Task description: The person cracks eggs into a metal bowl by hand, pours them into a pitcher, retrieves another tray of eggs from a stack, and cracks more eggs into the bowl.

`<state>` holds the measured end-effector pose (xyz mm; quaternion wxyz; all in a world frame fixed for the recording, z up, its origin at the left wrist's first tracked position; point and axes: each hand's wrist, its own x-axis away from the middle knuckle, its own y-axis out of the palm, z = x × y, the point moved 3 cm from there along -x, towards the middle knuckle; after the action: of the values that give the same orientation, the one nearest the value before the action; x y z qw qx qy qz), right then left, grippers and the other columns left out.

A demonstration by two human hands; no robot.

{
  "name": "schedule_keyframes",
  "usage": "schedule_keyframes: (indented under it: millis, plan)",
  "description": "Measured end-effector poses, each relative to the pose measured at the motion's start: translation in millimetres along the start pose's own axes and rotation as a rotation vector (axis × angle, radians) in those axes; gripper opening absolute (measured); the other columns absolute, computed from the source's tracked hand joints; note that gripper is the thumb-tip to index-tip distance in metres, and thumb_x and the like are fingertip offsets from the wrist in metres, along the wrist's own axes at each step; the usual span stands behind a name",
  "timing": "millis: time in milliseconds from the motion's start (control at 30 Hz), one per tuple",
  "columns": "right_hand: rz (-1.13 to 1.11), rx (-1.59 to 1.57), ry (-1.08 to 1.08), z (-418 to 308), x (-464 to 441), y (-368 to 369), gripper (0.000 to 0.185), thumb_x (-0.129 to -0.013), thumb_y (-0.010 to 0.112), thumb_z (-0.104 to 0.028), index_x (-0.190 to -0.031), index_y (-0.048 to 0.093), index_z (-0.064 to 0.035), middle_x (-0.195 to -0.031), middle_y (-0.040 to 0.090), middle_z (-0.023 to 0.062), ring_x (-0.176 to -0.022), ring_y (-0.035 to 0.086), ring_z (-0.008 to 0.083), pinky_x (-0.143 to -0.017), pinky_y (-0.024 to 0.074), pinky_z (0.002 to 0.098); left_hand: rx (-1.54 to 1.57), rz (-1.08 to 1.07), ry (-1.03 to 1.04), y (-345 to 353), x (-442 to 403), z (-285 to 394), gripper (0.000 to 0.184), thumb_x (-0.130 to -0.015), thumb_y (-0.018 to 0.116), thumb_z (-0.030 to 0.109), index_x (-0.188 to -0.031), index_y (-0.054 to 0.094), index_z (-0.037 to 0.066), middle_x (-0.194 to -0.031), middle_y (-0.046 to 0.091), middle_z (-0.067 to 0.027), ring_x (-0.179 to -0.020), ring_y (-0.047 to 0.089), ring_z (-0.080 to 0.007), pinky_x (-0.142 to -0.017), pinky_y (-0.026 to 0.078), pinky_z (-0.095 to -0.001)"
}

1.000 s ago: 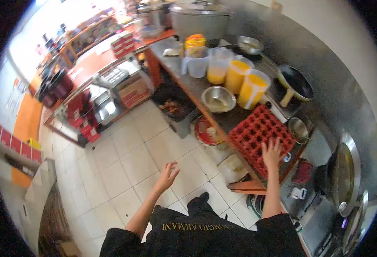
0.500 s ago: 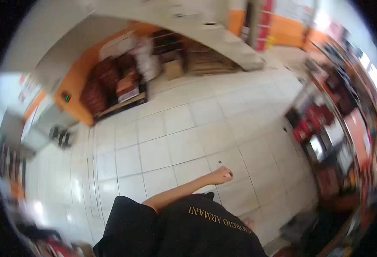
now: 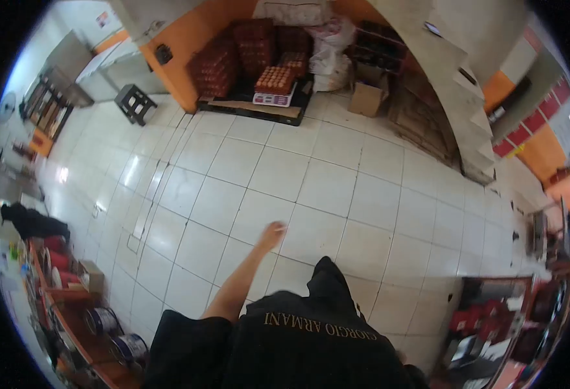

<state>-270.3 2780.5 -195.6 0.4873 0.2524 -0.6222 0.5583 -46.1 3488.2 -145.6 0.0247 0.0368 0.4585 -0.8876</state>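
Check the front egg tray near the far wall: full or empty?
Looks full: eggs cover the front egg tray in rows, no gap discernible.

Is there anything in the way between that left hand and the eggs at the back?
I can't see anything blocking the way. Between the left hand and the eggs there's just tiled floor, then the low front edge of the black platform underneath them.

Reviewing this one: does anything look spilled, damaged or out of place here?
Nothing looks clearly spilled or damaged. The only slight oddity is a dark speck on the pale tiled floor, toward the view's right, too small to identify. The stool stands upright, and the eggs sit in rows.
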Motion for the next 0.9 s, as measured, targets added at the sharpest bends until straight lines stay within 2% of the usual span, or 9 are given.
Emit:
schedule_keyframes:
  millis: [100,167,233,267,367,433,600,767,900]
  plan:
    - [0.371,0.881,-0.246,-29,-152,-165,0.027,-0.093,0.048,-0.021,-0.108,0.059,-0.0016,-0.121,0.057,0.0106,-0.109,0.054,0.0246,-0.089,0.0443,0.0398,0.184,0.141,-1.053,-39,127,-98,0.029,-0.086,0.053,0.029,-0.091,0.064,0.002,-0.099,0.062,-0.019,-0.097,0.056,-0.0369,-0.082,0.045,-0.0469]
    - [0.467,0.009,-0.239,-121,-231,-347,0.04,-0.091,0.046,-0.039,-0.089,0.061,-0.0014,-0.072,0.061,0.0156,-0.064,0.058,0.0272,-0.062,0.0471,0.0386,-0.093,-0.209,-0.96,-47,220,-128,0.034,-0.084,0.054,0.03,-0.1,0.063,0.001,-0.106,0.059,-0.0241,-0.101,0.055,-0.0391,-0.089,0.043,-0.0458]
    - [1.181,0.511,-0.758,-302,-192,-451,0.053,-0.092,0.04,-0.043,-0.068,0.063,-0.0024,-0.066,0.062,0.0144,-0.063,0.059,0.0279,-0.062,0.0459,0.0408,0.157,-0.126,-1.304,-74,276,-81,0.034,-0.082,0.051,0.03,-0.092,0.064,0.0,-0.095,0.063,-0.0235,-0.084,0.061,-0.0368,-0.074,0.05,-0.0441]
    - [0.591,-0.195,-0.531,-406,-104,-505,0.053,-0.096,0.036,-0.042,-0.073,0.061,-0.0004,-0.076,0.062,0.0169,-0.074,0.059,0.0306,-0.072,0.0438,0.0417,0.297,0.086,-1.531,-65,317,-72,0.029,-0.079,0.052,0.026,-0.084,0.064,0.0,-0.079,0.064,-0.0213,-0.072,0.062,-0.0319,-0.063,0.049,-0.0428]
    - [0.506,-0.112,-0.76,-608,-48,-582,0.046,-0.096,0.039,-0.034,-0.08,0.061,0.0024,-0.078,0.061,0.015,-0.079,0.058,0.0286,-0.076,0.0435,0.0382,0.611,0.167,-2.039,-18,393,-27,0.032,-0.084,0.053,0.026,-0.105,0.058,0.003,-0.087,0.063,-0.0149,-0.077,0.062,-0.0253,-0.063,0.049,-0.0443]
    - [0.696,0.049,-1.104,-702,-21,-593,0.031,-0.095,0.044,-0.024,-0.092,0.062,0.0017,-0.097,0.06,0.0172,-0.093,0.057,0.0263,-0.084,0.0441,0.0335,0.642,-0.056,-1.839,-131,252,77,0.035,-0.09,0.054,0.03,-0.116,0.054,0.007,-0.11,0.057,-0.0128,-0.103,0.055,-0.0272,-0.085,0.042,-0.0398]
    - [0.305,-0.095,-1.18,-826,14,-570,0.022,-0.091,0.052,-0.012,-0.108,0.06,-0.0024,-0.111,0.056,0.0162,-0.105,0.053,0.0299,-0.091,0.0419,0.0347,0.579,-0.662,-1.864,-73,165,-69,0.037,-0.09,0.05,0.034,-0.114,0.054,0.006,-0.094,0.062,-0.0093,-0.086,0.057,-0.0258,-0.082,0.045,-0.0377]
    - [-0.08,0.122,-0.706,-826,-49,-577,0.035,-0.092,0.052,-0.032,-0.115,0.056,-0.0048,-0.112,0.056,0.0124,-0.1,0.057,0.0216,-0.084,0.0444,0.0298,0.192,0.021,-1.08,-108,-105,-253,0.038,-0.085,0.054,0.031,-0.097,0.06,-0.004,-0.104,0.061,-0.0236,-0.102,0.054,-0.039,-0.087,0.044,-0.044]
    - [-0.213,-0.023,-0.438,-848,-74,-631,0.042,-0.094,0.048,-0.04,-0.124,0.048,-0.0113,-0.115,0.054,0.0056,-0.099,0.058,0.0177,-0.08,0.0465,0.0348,0.507,0.335,-0.963,-161,-358,-326,0.031,-0.087,0.057,0.026,-0.106,0.059,0.0,-0.112,0.055,-0.0219,-0.1,0.057,-0.0363,-0.089,0.045,-0.0412]
